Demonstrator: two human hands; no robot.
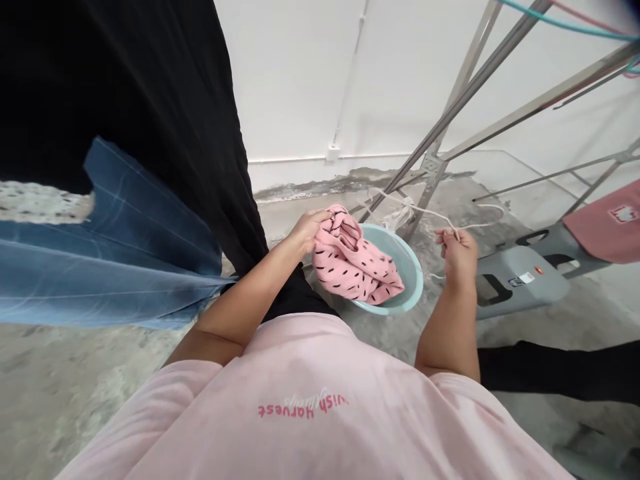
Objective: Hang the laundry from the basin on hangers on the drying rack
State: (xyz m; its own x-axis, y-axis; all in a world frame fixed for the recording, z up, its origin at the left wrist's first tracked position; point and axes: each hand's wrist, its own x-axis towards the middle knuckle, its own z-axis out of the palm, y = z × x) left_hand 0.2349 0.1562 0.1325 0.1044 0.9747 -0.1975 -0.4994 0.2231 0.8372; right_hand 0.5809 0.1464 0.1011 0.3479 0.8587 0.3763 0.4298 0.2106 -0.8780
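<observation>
A pink garment with black dashes (345,270) is gripped at its bunched top by my left hand (309,232). Its lower part hangs over a light blue basin (414,280), covering much of the inside. To the right of the basin, my right hand (461,255) is closed in a pinch on a thin whitish cord (434,213). The cord runs left toward a knotted white bundle (400,215) beside the metal rack's leg, and another stretch loops off to the right. Whether the garment touches the basin's bottom is hidden.
A metal drying rack (470,87) rises behind the basin on the right. Grey plastic stools (535,270) stand right, one under a pink cloth (610,223). Black fabric (190,87) and blue denim-like cloth (150,267) hang close on the left. A white wall (295,80) stands behind.
</observation>
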